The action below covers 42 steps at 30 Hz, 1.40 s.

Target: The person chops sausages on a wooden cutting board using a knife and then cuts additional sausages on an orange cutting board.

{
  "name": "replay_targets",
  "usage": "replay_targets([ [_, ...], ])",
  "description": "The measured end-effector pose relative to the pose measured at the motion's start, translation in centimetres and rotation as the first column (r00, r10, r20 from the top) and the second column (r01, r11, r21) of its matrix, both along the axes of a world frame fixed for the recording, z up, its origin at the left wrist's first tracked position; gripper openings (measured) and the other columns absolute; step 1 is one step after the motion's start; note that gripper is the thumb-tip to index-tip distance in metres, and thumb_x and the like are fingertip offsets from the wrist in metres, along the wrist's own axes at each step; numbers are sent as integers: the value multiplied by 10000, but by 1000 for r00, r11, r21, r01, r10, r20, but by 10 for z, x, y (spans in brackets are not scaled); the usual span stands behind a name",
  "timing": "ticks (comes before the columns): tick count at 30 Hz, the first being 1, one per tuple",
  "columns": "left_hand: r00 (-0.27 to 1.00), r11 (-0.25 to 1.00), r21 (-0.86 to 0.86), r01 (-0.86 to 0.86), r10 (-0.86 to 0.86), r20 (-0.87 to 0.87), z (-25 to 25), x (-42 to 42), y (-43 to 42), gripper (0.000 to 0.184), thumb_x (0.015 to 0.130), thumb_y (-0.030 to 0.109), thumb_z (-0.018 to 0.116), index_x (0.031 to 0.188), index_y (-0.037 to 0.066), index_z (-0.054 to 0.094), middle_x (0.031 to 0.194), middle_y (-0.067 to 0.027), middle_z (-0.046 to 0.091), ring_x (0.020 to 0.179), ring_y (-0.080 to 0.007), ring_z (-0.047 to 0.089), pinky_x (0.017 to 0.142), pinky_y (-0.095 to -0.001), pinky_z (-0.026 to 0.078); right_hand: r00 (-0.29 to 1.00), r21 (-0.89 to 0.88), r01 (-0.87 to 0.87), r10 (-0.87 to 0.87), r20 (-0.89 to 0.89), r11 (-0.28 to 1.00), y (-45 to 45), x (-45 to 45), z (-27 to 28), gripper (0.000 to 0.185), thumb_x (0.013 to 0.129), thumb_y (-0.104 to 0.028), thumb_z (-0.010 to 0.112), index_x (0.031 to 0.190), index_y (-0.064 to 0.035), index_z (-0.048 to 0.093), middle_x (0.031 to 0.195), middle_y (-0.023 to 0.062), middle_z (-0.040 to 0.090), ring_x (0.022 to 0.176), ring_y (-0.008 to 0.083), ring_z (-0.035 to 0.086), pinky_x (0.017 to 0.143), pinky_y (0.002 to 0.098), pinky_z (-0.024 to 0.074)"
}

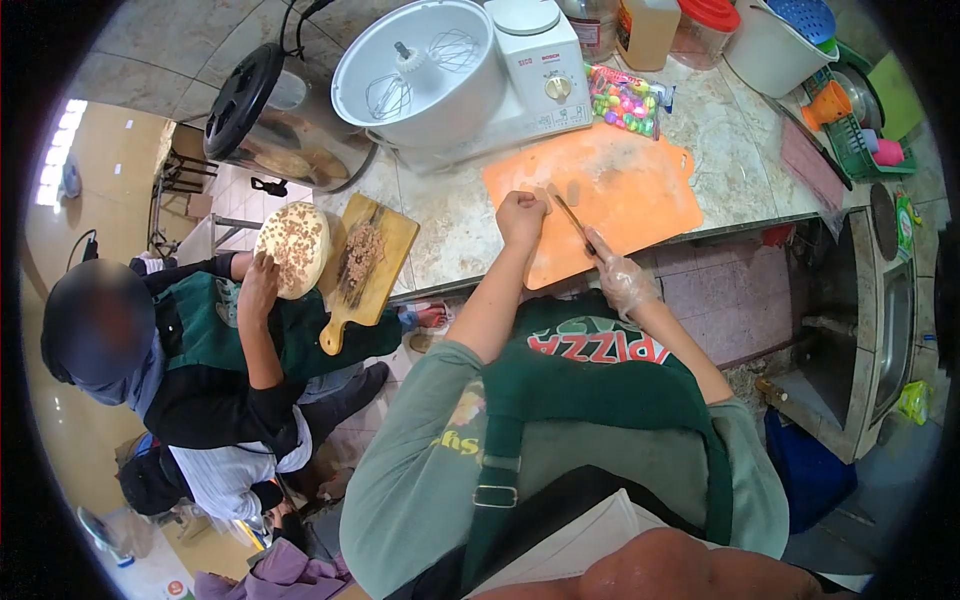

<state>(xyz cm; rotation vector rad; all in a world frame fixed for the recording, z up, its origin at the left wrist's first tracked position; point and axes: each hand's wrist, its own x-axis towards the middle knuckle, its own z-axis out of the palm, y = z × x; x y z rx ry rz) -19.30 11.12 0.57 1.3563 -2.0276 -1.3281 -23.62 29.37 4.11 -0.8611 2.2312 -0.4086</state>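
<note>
An orange cutting board lies on the counter before me. My left hand rests at its left part with the fingers curled closed; what they hold, if anything, is too small to make out. Right beside those fingertips is a small brownish piece on the board, its kind unclear. In a clear plastic glove, my right hand grips a knife by its handle. The blade slants up and left across the board, its tip close to my left fingers.
A mixer and a candy bag stand behind the board. At left, a co-worker's hand touches a topped round dough by a wooden board of chopped topping. A long knife lies far right.
</note>
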Motion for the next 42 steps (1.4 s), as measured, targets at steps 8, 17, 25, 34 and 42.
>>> replay_targets([
  [8,999,995,86,-44,45,-5,-4,0,-1,220,613,90,640,799,-18,594,719,-112,621,662,-184,606,627,-270,482,999,-247,2,9,42,969,-30,-1,-45,512,867,-90,355,1350,-184,212,1177,153,505,1004,351,519,820,418,415],
  [17,998,996,69,-65,65,-3,-9,-1,-2,136,624,97,639,699,-12,611,653,-111,624,597,-177,605,591,-271,480,999,-199,-9,16,35,980,-45,0,-37,536,858,-86,367,1356,-191,199,1078,220,539,927,369,550,774,426,432],
  [25,993,972,216,-88,103,-59,-19,-1,-3,114,639,97,630,666,-10,599,588,-93,612,554,-156,596,558,-254,467,998,-112,-4,11,59,994,-19,15,-9,576,856,-87,375,1362,-230,140,826,285,566,745,422,562,668,489,424],
  [34,994,972,232,-40,61,-85,-22,0,-6,128,657,102,631,682,-17,592,588,-97,612,535,-151,598,544,-250,470,999,-33,-43,43,-1,999,-7,15,1,654,795,-46,405,1363,-247,151,795,283,561,742,426,560,662,490,425],
  [42,996,964,262,-37,58,-74,-27,-1,-10,145,653,115,655,674,-13,589,595,-100,613,531,-151,599,542,-252,473,993,-55,-66,60,-102,996,-52,12,-19,672,776,-26,387,1364,-250,153,734,267,566,674,403,574,634,485,434],
])
